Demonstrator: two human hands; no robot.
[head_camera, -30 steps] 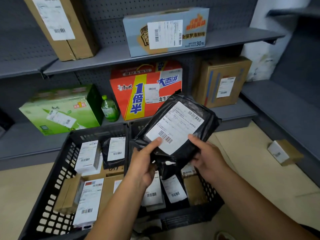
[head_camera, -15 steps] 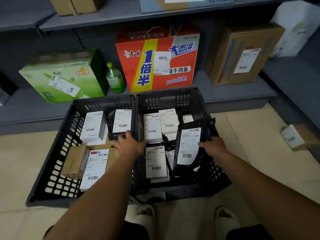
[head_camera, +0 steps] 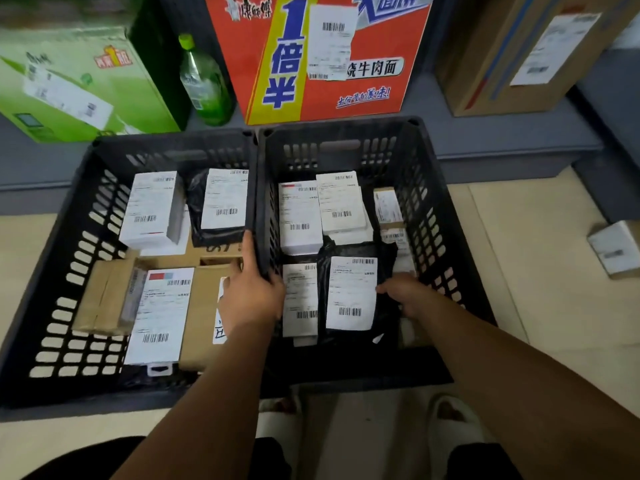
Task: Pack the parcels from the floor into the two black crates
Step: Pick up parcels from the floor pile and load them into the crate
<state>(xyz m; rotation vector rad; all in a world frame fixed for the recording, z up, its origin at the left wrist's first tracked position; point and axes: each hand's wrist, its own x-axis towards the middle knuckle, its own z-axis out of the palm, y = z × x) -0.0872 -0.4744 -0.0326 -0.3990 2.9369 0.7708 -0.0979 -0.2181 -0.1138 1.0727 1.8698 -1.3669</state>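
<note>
Two black slotted crates stand side by side on the floor. The left crate point(head_camera: 72, 271) holds white boxes, brown cartons and a black bag. Several labelled parcels fill the right crate point(head_camera: 446, 244). A black bag parcel point(head_camera: 349, 292) with a white label lies flat at that crate's front. My right hand point(head_camera: 403, 294) is inside the crate and holds the bag's right edge. My left hand point(head_camera: 252, 292) grips the wall where the two crates meet, thumb on the right crate's side. One small parcel point(head_camera: 614, 245) lies on the floor at the far right.
A low grey shelf behind the crates carries a green carton point(head_camera: 79, 84), a green bottle point(head_camera: 204, 84), a red noodle carton point(head_camera: 322, 57) and a brown carton point(head_camera: 519, 53). My feet in pale slippers point(head_camera: 450, 424) stand just in front of the crates.
The black bag went from both hands in the air down into the right crate and now lies flat. My left hand let go of it and moved to the crates' shared wall.
</note>
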